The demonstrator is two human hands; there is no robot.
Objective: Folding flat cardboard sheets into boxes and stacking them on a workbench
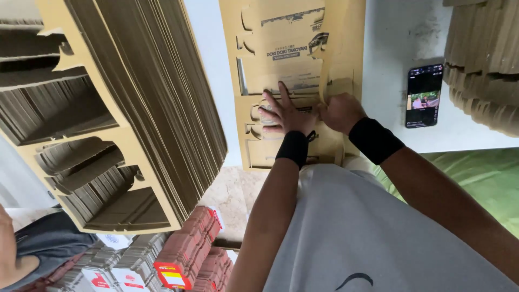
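The die-cut cardboard box blank (292, 81), lying flat on the white table (394, 38), appears light, stiff yet creasable; left hand (284, 113) presses it with fingers spread, right hand (339, 112) curls closed on its flap edge.

Both arms reach forward, each wrist in a black band. The left hand (285, 114) lies flat, fingers (283, 92) spread. The right hand (340, 112) is curled beside it.

Both hands pressed on a die-cut cardboard sheet (292, 81) on the white worktop (389, 48): left hand (285, 114) flat, right hand (339, 112) curled; a smartphone (424, 95) lay at three o'clock.
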